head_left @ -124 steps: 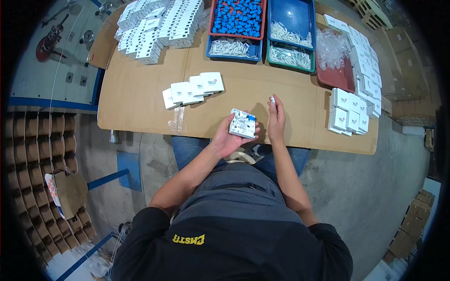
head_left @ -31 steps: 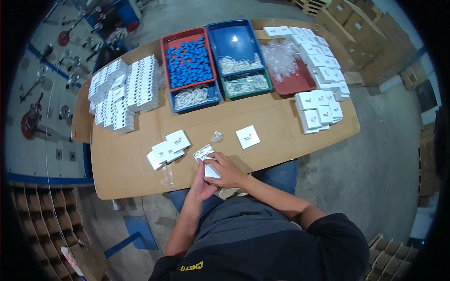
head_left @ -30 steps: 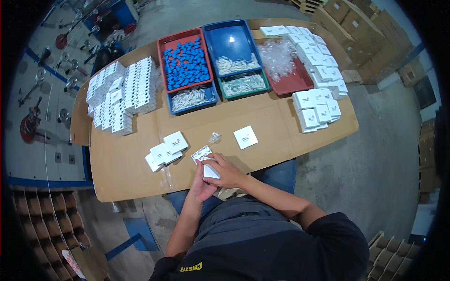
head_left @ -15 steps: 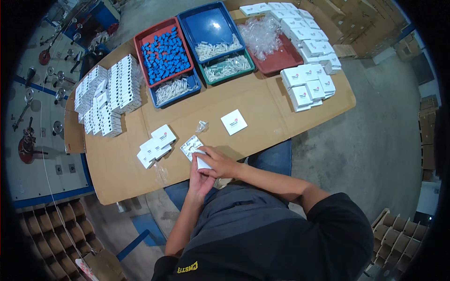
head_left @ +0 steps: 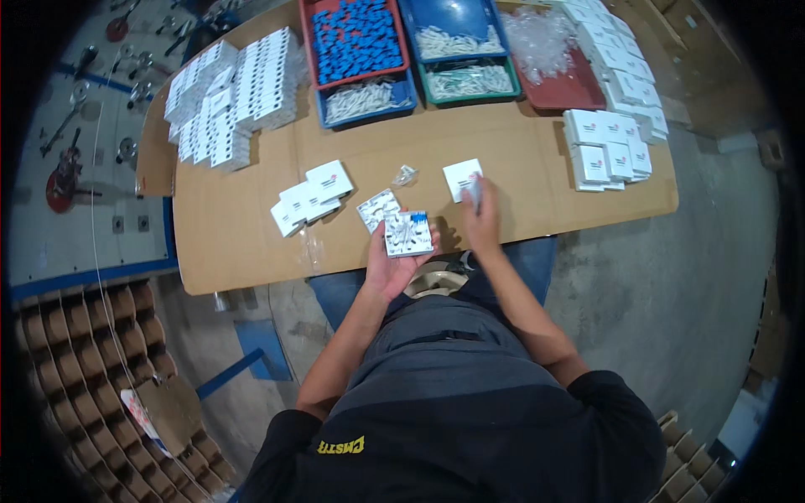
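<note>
My left hand (head_left: pixel 392 267) is closed on a white square plastic housing (head_left: pixel 409 235), its inner side facing up and a blue piece in one corner. Just beyond it, a second white square housing (head_left: pixel 378 208) lies inner side up on the cardboard-covered table. Over to the right, my right hand (head_left: pixel 483 214) is at the near right edge of a white square cover (head_left: pixel 458 176) with a small printed mark. Something pale greyish (head_left: pixel 475 193) shows at its blurred fingertips; I cannot make out what it is. A small clear plastic bag (head_left: pixel 404 175) lies between the two hands' places.
Overlapping white covers (head_left: pixel 310 197) lie to the left. Behind them are stacked white units (head_left: pixel 267 84). Trays hold blue pieces (head_left: pixel 356 42), small white parts (head_left: pixel 360 102) and clear bags (head_left: pixel 537 42). More white covers (head_left: pixel 608 151) are piled at right, near the table edge.
My hands, together around a white piece before, have parted. The left now shows the housing's inner side; the right has moved across to the single cover. The whole view has shifted.
</note>
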The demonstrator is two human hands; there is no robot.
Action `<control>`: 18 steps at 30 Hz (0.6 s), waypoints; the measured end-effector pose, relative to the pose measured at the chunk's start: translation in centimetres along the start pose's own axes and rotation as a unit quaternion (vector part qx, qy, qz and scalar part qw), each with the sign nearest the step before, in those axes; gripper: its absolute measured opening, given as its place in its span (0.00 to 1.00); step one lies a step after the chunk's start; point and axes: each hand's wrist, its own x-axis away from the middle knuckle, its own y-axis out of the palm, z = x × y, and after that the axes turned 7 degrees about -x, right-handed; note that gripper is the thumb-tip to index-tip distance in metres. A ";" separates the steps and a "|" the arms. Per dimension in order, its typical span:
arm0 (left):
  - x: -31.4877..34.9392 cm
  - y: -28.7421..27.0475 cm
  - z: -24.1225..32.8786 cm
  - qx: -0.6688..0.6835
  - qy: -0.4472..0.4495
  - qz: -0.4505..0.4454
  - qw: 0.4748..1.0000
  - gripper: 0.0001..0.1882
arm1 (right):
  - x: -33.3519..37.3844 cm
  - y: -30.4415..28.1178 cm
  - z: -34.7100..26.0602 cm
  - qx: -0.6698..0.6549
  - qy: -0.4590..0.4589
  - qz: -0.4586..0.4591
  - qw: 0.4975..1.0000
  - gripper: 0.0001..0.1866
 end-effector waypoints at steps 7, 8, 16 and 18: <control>0.5 0.8 1.4 -0.274 0.062 0.048 0.958 0.30 | -1.1 -1.7 -3.1 0.192 -0.106 -0.015 0.975 0.27; 0.6 1.2 1.4 -0.245 0.064 0.044 0.966 0.34 | -0.5 -0.6 -3.5 0.144 -0.067 -0.051 0.986 0.23; -0.3 -1.5 -1.0 -0.436 0.205 0.066 0.874 0.31 | 2.1 5.6 -4.3 -0.033 0.193 -0.224 0.955 0.13; 0.1 -1.5 -0.4 -0.422 0.192 0.098 0.880 0.31 | 2.0 6.2 -4.3 -0.048 0.205 -0.231 0.950 0.13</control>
